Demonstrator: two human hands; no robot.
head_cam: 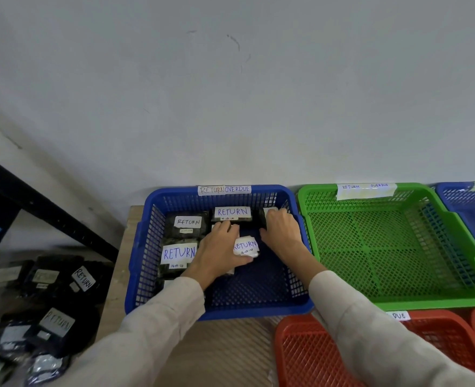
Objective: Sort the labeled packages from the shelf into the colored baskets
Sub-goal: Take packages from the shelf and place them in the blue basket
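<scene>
"Where are the person's hands?"

"Both reach into the blue basket point(258, 304) on the worktop point(230, 347). The left hand point(219, 247) lies over the middle package point(246, 245), with its thumb hooked along the near edge below the RETURN label."

"And the right hand point(281, 229)?"

"Its fingers curl over the dark corner package point(265, 217) at the basket's far right."

"Anything else?"

"More RETURN packages point(187, 223) fill the basket's left and far side. The green basket point(398, 261) stands just right. Loose packages point(57, 325) lie low on the left."
</scene>
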